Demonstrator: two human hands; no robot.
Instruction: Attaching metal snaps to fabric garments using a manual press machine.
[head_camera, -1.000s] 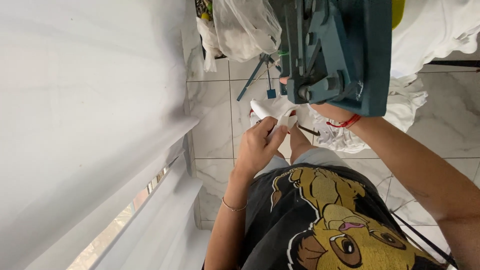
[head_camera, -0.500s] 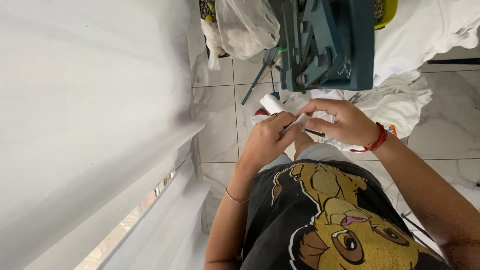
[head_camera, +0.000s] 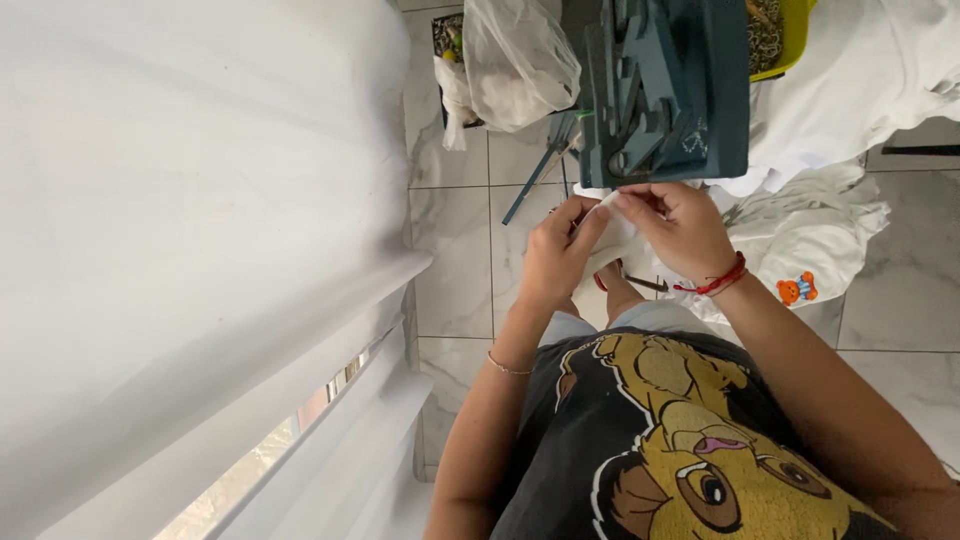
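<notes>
White cloth: a small white piece (head_camera: 612, 240) sits between both hands, just below the teal machine (head_camera: 665, 85), above the person's lap.
Left hand: the left hand (head_camera: 555, 255) curls around the piece's left edge, thumb and fingers pressed onto it.
Right hand: the right hand (head_camera: 680, 228) pinches the piece's upper right part, fingertips (head_camera: 625, 200) bent down on the cloth.
Grip: both grips are pinching the same cloth; neither is spread.
Cloth to grip: the piece lies partly under the two hands, its middle showing in the gap between them; the hands are almost touching.
Wrists: a red band (head_camera: 715, 283) circles the right wrist, a thin bracelet (head_camera: 505, 365) the left forearm.
Machine: teal, metal-looking, just beyond the hands, its lower edge close to the knuckles.
Floor: pale marbled tiles (head_camera: 450, 250) lie under everything.
Bag: a clear plastic bag (head_camera: 520, 60) of white stuff rests on the floor left of the machine.
Heap: white fabric (head_camera: 820, 215) is piled right of the hands, one piece bearing a small orange bear print (head_camera: 796, 289).
Tub: a yellow tub (head_camera: 785, 40) shows behind the machine.
Curtain: a white curtain (head_camera: 200, 200) fills the left side.
Shirt: a dark shirt with a yellow cartoon lion (head_camera: 690, 450).
</notes>
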